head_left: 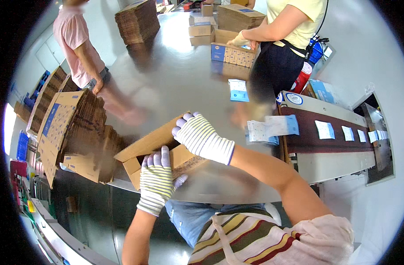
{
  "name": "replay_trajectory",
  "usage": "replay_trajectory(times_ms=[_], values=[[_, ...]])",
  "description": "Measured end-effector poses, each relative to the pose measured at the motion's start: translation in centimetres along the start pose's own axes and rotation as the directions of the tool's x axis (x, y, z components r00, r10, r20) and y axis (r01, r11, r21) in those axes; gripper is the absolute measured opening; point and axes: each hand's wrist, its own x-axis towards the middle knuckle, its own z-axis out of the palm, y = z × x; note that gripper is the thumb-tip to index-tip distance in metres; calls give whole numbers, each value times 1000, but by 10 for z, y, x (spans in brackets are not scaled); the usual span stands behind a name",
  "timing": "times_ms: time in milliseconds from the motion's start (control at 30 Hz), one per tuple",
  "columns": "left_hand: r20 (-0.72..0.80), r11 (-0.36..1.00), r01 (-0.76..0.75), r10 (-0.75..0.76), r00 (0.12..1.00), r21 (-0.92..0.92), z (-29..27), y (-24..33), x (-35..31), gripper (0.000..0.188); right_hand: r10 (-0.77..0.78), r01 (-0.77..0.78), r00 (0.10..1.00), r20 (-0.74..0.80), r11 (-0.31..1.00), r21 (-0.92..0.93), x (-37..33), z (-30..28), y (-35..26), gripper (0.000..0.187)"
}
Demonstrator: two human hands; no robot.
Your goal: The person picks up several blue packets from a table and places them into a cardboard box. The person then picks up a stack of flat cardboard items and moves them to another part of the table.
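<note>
A brown cardboard box (133,170) lies tilted on the metal table in front of me, its top unclosed and a long flap raised on the far side. My left hand (158,181), in a striped knit glove, grips its near side, fingers reaching over the edge and thumb apart. Gloved the same way, my right hand (204,138) has its fingers bent over the far flap near its right end. My hands hide part of the box's inside. Right of my right hand lie overlapping white-and-blue packets (272,128) at the table's edge.
A conveyor belt (301,143) at the right carries several packets. Stacks of flattened cartons stand at left (74,128) and far left (137,22). A person in yellow (295,22) works at a printed box (233,53); another in pink (76,44) stands across. One packet (238,90) lies mid-table.
</note>
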Motion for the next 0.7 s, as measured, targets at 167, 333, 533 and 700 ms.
replay_trajectory(times_ms=[167, 333, 533, 700], values=[[347, 985, 145, -103, 932, -96, 1, -15, 3, 59, 36, -39, 999, 22, 986, 161, 3, -4, -7, 28], [81, 908, 382, -373, 924, -170, -23, -35, -14, 43, 198, 13, 867, -457, 908, 418, -31, -37, 0, 53], [115, 140, 280, -677, 727, -950, -12, 9, -36, 56, 445, -20, 870, -212, 461, 887, -27, -53, -21, 75], [514, -415, 336, -462, 723, -845, 72, 36, -95, 65, 120, -56, 982, -145, 922, 383, -11, -68, -64, 52]])
